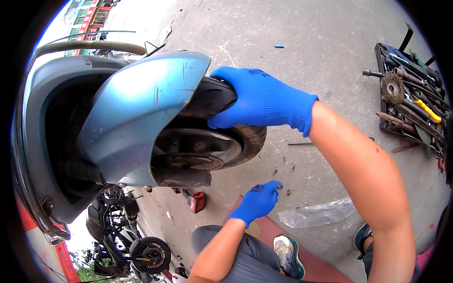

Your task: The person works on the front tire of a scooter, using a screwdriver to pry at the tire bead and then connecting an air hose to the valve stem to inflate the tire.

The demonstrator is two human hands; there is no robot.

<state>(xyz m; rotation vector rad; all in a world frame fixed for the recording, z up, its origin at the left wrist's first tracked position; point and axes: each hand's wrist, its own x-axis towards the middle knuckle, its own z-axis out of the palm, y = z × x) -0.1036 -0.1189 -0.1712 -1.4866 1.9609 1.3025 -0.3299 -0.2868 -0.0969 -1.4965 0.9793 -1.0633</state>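
Note:
A blue scooter front fender with scratches fills the left side, over the front wheel's black tyre. My right hand, in a blue knit glove, is wrapped over the tyre just beyond the fender's edge. The thumb is on the near side; the other fingers are partly hidden behind the tyre. Below it sits a brake disc beside the rim. My left hand, gloved in the same blue, is held above my knee with its fingers closed. Something greyish shows at its fingertips, too small to make out.
At the right lies a tray of tools with a wire wheel brush and a yellow-handled tool. A thin metal rod and a clear plastic sheet lie on the concrete. A black motorcycle stands lower left, near a red box-like object.

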